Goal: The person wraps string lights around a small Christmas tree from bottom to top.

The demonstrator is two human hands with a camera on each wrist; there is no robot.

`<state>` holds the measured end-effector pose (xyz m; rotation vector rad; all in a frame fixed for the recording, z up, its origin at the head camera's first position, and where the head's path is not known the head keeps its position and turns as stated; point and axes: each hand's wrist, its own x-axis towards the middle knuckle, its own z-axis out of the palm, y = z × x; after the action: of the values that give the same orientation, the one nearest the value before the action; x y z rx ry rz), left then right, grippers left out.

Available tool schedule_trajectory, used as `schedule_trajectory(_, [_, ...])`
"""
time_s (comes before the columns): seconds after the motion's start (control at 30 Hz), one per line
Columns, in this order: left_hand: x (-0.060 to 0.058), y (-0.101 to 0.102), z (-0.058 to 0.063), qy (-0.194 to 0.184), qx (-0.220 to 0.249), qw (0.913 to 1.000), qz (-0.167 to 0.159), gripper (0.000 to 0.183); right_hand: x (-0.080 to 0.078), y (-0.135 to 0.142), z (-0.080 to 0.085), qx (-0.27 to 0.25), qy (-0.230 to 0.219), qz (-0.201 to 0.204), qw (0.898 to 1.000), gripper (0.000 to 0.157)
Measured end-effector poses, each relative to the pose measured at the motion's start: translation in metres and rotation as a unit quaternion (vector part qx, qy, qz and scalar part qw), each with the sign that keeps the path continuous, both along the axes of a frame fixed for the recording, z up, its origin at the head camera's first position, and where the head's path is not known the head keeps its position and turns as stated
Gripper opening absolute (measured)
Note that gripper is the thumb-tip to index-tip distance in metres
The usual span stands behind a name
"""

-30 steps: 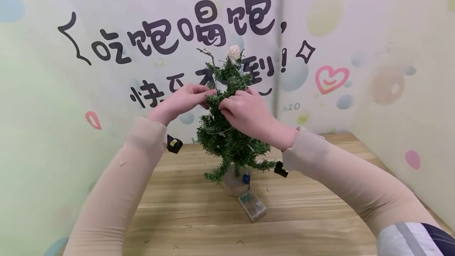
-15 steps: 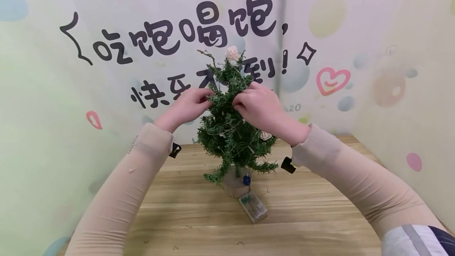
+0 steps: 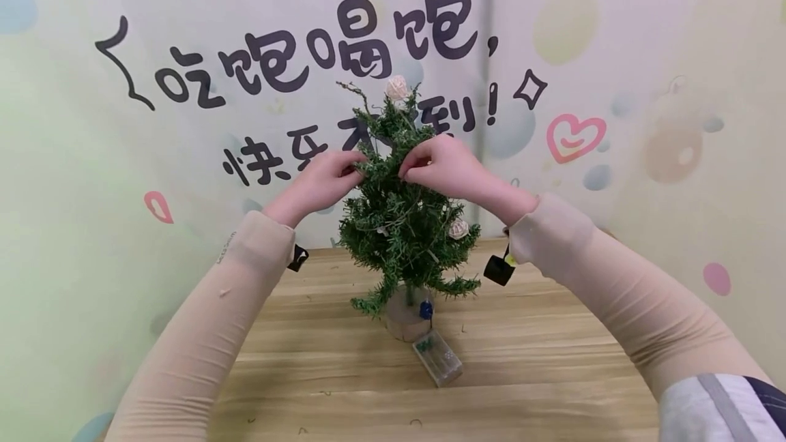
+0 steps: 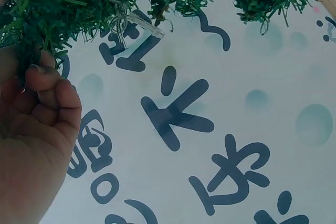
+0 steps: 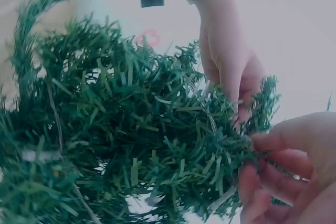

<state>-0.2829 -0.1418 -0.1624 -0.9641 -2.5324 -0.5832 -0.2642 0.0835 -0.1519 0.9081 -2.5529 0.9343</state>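
Observation:
A small green artificial Christmas tree (image 3: 399, 224) stands upright in a round base (image 3: 408, 319) on the wooden table. My left hand (image 3: 321, 181) grips a branch on the tree's left side, its fingers curled round the tip in the left wrist view. On the upper right, my right hand (image 3: 447, 164) pinches a branch (image 5: 247, 145) between thumb and fingers; the fingertips are partly hidden by needles. A thin string-light wire (image 5: 55, 111) winds through the greenery. One pale woven ball (image 3: 397, 87) sits at the treetop and another (image 3: 458, 228) lower on the right.
A clear battery box (image 3: 439, 359) lies in front of the base, with a small dark blue piece (image 3: 426, 310) just behind it. Loose needle bits are scattered on the table (image 3: 344, 401). A wall with black lettering (image 3: 273, 60) rises behind the tree.
My right hand has shifted right and slightly up from the front of the tree and turned, uncovering the lower woven ball. My left hand stays at the left branch with little movement.

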Motion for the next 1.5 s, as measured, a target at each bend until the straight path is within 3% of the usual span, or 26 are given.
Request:
schedule_trajectory(0.1, [0.000, 0.001, 0.002, 0.002, 0.000, 1.0000, -0.007, 0.021, -0.005, 0.003, 0.000, -0.050, -0.091, 0.020, 0.994, 0.017])
schedule_trajectory(0.2, [0.000, 0.002, 0.004, 0.006, -0.003, 0.9999, -0.015, 0.017, -0.007, 0.006, 0.001, -0.081, -0.150, 0.035, 0.985, 0.019])
schedule_trajectory(0.43, [0.001, 0.005, 0.006, 0.007, -0.009, 0.9997, -0.021, 0.013, -0.008, 0.015, -0.001, -0.088, -0.180, 0.069, 0.977, 0.024])
schedule_trajectory(0.57, [0.001, 0.004, 0.004, -0.004, -0.007, 0.9999, -0.008, 0.018, -0.012, 0.019, -0.007, -0.042, -0.126, 0.072, 0.989, 0.025])
schedule_trajectory(0.67, [0.001, 0.003, 0.002, -0.006, -0.007, 1.0000, 0.000, 0.022, -0.014, 0.018, -0.014, -0.012, -0.045, 0.069, 0.997, 0.019])
schedule_trajectory(0.73, [0.001, 0.002, 0.002, -0.004, -0.006, 1.0000, 0.001, 0.023, -0.015, 0.016, -0.019, 0.001, 0.036, 0.067, 0.997, 0.016])
schedule_trajectory(0.83, [0.002, 0.001, 0.002, 0.000, -0.008, 1.0000, 0.004, 0.024, -0.013, 0.014, -0.027, 0.034, 0.161, 0.062, 0.984, 0.014])
schedule_trajectory(0.93, [0.002, 0.001, 0.003, 0.001, -0.010, 0.9999, 0.010, 0.026, -0.010, 0.011, -0.033, 0.081, 0.244, 0.056, 0.965, 0.014])
schedule_trajectory(1.17, [-0.001, 0.001, 0.006, 0.002, -0.014, 0.9993, 0.035, 0.028, 0.002, -0.001, -0.035, 0.184, 0.286, 0.041, 0.940, 0.014])
schedule_trajectory(1.3, [-0.002, -0.001, 0.005, -0.014, -0.004, 0.9982, 0.058, 0.029, 0.004, -0.008, -0.036, 0.215, 0.310, 0.031, 0.925, 0.015])
schedule_trajectory(1.5, [-0.002, -0.006, 0.000, -0.018, 0.025, 0.9985, 0.046, 0.028, 0.005, -0.008, -0.042, 0.199, 0.294, 0.013, 0.935, 0.013])
